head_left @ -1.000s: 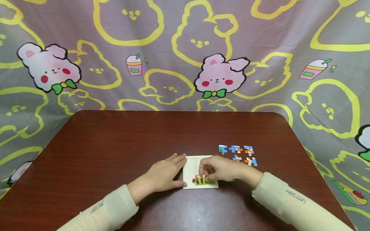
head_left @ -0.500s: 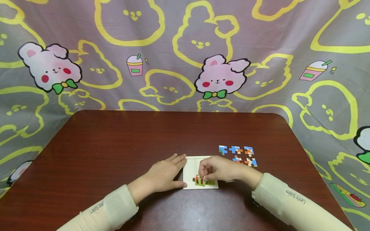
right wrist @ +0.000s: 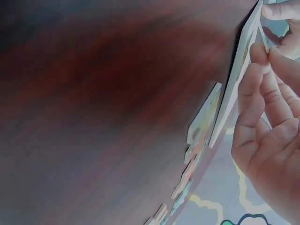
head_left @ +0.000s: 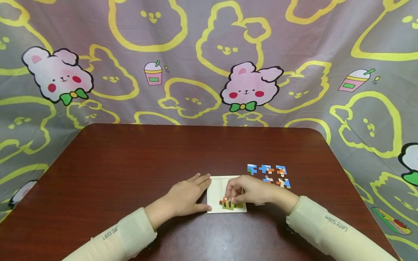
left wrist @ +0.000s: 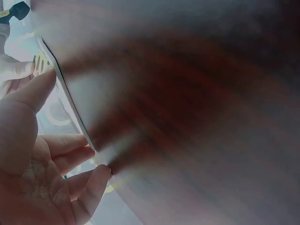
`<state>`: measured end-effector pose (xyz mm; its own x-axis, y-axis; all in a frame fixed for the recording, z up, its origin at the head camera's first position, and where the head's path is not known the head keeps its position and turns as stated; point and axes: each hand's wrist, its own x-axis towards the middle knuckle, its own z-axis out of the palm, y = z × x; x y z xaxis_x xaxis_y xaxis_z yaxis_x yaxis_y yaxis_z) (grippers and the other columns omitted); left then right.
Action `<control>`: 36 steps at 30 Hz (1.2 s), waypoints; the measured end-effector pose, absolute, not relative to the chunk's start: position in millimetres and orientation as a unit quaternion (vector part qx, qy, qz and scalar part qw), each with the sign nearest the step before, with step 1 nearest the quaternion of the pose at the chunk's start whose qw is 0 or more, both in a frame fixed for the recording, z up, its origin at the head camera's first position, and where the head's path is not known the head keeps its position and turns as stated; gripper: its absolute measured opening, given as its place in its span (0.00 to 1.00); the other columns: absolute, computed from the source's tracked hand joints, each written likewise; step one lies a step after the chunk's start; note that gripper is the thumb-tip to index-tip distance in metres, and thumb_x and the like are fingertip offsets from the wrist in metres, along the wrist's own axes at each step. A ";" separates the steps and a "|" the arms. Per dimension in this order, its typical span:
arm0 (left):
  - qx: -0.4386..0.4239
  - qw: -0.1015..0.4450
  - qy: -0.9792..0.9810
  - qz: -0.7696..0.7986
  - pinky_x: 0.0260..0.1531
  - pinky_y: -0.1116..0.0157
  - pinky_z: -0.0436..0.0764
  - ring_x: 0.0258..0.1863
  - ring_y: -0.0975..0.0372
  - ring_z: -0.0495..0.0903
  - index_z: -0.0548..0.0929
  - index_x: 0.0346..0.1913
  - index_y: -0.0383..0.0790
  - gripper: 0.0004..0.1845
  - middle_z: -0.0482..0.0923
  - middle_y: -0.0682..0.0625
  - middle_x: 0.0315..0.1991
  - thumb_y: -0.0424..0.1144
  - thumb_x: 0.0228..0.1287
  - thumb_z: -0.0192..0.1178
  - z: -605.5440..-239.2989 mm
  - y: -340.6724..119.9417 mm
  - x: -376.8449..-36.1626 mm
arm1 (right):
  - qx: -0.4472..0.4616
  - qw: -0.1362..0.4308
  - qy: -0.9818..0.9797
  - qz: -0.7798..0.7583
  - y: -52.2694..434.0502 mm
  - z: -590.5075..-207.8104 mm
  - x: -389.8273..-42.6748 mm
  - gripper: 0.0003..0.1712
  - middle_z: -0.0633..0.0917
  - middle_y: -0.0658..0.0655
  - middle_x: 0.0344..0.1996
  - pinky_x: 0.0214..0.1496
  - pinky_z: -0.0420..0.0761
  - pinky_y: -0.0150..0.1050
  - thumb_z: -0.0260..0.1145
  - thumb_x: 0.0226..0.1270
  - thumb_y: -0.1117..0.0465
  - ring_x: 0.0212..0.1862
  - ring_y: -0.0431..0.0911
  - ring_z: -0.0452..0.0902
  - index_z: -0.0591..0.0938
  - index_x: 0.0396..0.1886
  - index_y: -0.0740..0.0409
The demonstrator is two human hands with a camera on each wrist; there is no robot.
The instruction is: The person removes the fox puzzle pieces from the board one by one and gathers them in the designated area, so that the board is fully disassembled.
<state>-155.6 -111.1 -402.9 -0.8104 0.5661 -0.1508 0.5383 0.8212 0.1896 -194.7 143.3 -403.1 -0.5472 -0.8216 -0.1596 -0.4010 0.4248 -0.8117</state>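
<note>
A pale, square puzzle board [head_left: 215,188] lies on the table near its front. My left hand [head_left: 186,195] rests along the board's left edge, fingers and thumb extended and touching it, as the left wrist view [left wrist: 33,164] also shows. Over the lower part of the board, my right hand [head_left: 249,189] pinches an orange, brown and green jigsaw piece [head_left: 228,203] between thumb and fingers. That piece is tilted up from the board in the right wrist view. Some green [head_left: 240,205] shows on the board's lower right, partly hidden by the right hand.
Several loose jigsaw pieces [head_left: 266,169] in blue, orange and white lie on the dark red table [head_left: 147,152] right of and beyond the board. Another piece [head_left: 259,204] peeks out under the right wrist. A patterned cloth [head_left: 183,47] hangs behind the table.
The jigsaw piece in my right hand has turned and tilted up a little over the board, then shifted slightly right. My left hand has stayed in place.
</note>
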 end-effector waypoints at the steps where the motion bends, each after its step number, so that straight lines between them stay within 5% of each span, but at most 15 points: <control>1: 0.292 0.100 0.949 0.069 0.60 0.47 0.77 0.73 0.47 0.66 0.67 0.73 0.38 0.46 0.62 0.46 0.76 0.64 0.60 0.63 -403.1 -111.0 -155.7 | -0.384 0.279 0.797 -0.373 144.4 -403.5 -195.2 0.07 0.86 0.52 0.24 0.34 0.79 0.30 0.68 0.63 0.71 0.28 0.33 0.76 0.83 0.37 0.57; 36: 0.293 0.100 0.948 0.072 0.62 0.48 0.76 0.74 0.46 0.65 0.67 0.73 0.37 0.45 0.62 0.46 0.76 0.63 0.61 0.64 -399.8 -110.7 -154.0 | -0.342 0.219 0.830 -0.383 212.0 -396.5 -201.5 0.08 0.86 0.48 0.28 0.42 0.80 0.34 0.67 0.63 0.71 0.35 0.35 0.79 0.82 0.40 0.55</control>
<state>-154.0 -110.7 -399.8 -0.8087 0.5693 -0.1478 0.5406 0.8185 0.1946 -201.5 212.0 -396.5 -0.6706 -0.7348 -0.1017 -0.3996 0.4734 -0.7850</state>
